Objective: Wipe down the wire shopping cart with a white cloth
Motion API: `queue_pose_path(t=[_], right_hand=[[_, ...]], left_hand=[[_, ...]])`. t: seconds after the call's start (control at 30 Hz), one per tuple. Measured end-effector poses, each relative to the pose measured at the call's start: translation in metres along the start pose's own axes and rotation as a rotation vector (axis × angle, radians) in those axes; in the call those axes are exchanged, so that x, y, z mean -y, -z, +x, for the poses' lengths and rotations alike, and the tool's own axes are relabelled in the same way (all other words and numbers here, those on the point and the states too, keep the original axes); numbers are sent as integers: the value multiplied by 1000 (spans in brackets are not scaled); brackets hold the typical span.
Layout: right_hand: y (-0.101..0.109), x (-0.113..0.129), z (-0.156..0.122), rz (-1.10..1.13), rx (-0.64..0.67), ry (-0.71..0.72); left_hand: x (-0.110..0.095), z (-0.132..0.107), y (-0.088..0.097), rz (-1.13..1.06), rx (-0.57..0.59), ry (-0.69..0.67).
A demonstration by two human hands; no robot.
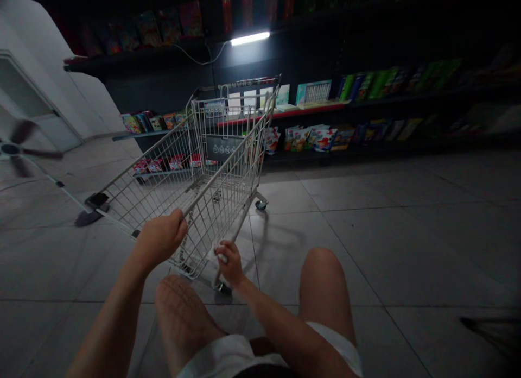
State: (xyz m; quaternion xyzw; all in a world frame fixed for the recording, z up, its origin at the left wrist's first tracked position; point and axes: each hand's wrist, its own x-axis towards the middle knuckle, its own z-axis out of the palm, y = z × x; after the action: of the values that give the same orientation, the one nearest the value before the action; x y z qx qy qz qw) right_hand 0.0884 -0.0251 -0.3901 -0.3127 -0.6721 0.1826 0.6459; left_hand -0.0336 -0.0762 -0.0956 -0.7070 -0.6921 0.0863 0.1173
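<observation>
A metal wire shopping cart [211, 166] stands on the tiled floor right in front of me. My left hand [163, 238] is closed around the cart's upper rim at its near corner. Lower down, my right hand [230, 264] pinches a small white cloth [215, 250] and holds it against the cart's lower frame near a rear wheel. My two bare knees show below the hands, as I crouch or sit low behind the cart.
Dark shelves [366, 104] with colourful books and packets run along the back wall under a lit tube lamp [249, 38]. A standing fan [18, 147] and its base [87, 218] are at the left. Grey tiles [407, 231] stretch to the right.
</observation>
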Motion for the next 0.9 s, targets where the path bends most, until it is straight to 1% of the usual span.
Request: queue_pose_path(t=[0.07, 0.13, 0.2, 0.23, 0.27, 0.3, 0.33, 0.4, 0.47, 0.53, 0.57, 0.6, 0.63, 0.67, 0.73, 0.77, 0.83, 0.87, 0.9], right_hand=[[8, 10, 51, -4, -131, -24], [15, 27, 109, 25, -225, 67], [18, 43, 157, 20, -242, 139], [17, 48, 172, 7, -234, 162], [15, 51, 181, -8, -216, 174], [11, 50, 182, -19, -199, 178], [6, 45, 176, -24, -189, 173], [-4, 27, 147, -29, -178, 154], [-10, 4, 109, -48, -170, 115], [-9, -14, 80, -75, -114, 41], [-6, -18, 73, -80, -76, -3], [-1, -18, 74, -76, -60, -44], [6, -14, 81, -66, -65, -70], [12, -6, 96, -52, -94, -72], [25, 16, 139, -27, -204, -24], [29, 27, 163, -21, -236, 29], [30, 41, 205, -32, -235, 127], [27, 43, 217, -34, -230, 164], [22, 40, 222, -32, -227, 184]], left_hand=[[-1, 0, 1, 4, 8, 1], [-2, 0, 3, 4, 16, 2], [-3, 0, 5, -1, 26, -4], [-4, -1, 6, -2, 29, -8], [-4, -1, 6, 1, 29, -10], [-5, -1, 7, 6, 26, -8], [-6, 0, 7, 11, 23, -6], [-6, 0, 7, 22, 19, 4], [-7, 1, 6, 26, 22, 9], [-6, 1, 5, 24, 21, 7], [-5, 1, 4, 22, 19, 6], [-5, 1, 4, 20, 18, 6], [-4, 1, 4, 19, 21, 6], [-4, 1, 4, 17, 26, 7], [-3, 1, 5, 17, 34, 8], [-3, 1, 6, 17, 35, 8], [-4, 1, 6, 16, 31, 5], [-4, 1, 6, 17, 32, 3], [-5, 1, 6, 19, 38, 3]])
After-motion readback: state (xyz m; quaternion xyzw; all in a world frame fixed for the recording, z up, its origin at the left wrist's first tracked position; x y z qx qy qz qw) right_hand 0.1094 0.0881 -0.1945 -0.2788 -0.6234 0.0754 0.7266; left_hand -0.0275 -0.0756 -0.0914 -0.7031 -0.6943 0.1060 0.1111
